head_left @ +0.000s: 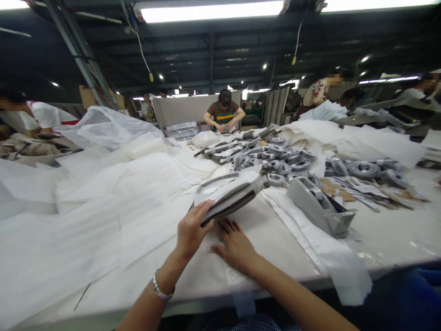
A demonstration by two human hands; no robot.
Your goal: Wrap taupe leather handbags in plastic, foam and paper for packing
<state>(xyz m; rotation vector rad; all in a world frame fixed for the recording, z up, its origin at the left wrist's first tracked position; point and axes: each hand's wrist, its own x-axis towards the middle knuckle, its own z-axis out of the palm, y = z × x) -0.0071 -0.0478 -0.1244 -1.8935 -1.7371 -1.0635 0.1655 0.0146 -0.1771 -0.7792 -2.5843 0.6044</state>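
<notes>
My left hand [193,232], with a silvery band at the wrist, pinches the near end of a flat folded fabric bundle [229,195]. Dark grey-brown layers show along the bundle's side, with white wrapping over its top and a pale band near its far end. The bundle is tilted above the table. Just below it, my right hand [237,246] lies palm down on the white table surface [206,271], fingers stretched out and their tips in the bundle's shadow. Nothing shows in that hand.
White paper sheets [144,202] cover the left side. Ahead lie similar bundles [223,149] and several grey coiled rolls [275,165]. A grey tape dispenser [319,207] stands at right beside a white strip [310,239] hanging over the edge. A co-worker [224,110] works across the table.
</notes>
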